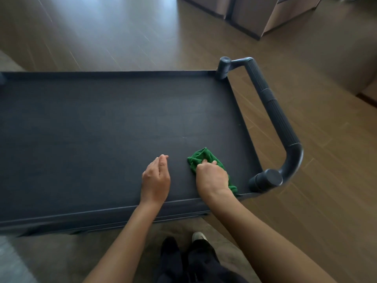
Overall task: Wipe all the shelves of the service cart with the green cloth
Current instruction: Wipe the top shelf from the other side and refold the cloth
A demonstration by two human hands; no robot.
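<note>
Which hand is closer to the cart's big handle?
Right. The right hand grips the green cloth near the close end of the handle; the left hand is farther away, on the cloth's other side, over the top shelf.

Service cart [122, 217]: dark blue-grey, seen from above, long side toward the person. The top shelf [102, 129] is a flat rectangular tray with a low raised rim on all visible sides and a matte surface. A ribbed tubular handle [273, 111] of the same colour loops out from the two corner posts at the right end.

Green cloth [199, 158]: dark green terry, bunched into a crumpled wad. It lies on the top shelf near the front right corner, just inside the front rim, pressed flat under the right hand [212, 178], whose fingers curl into it.
</note>
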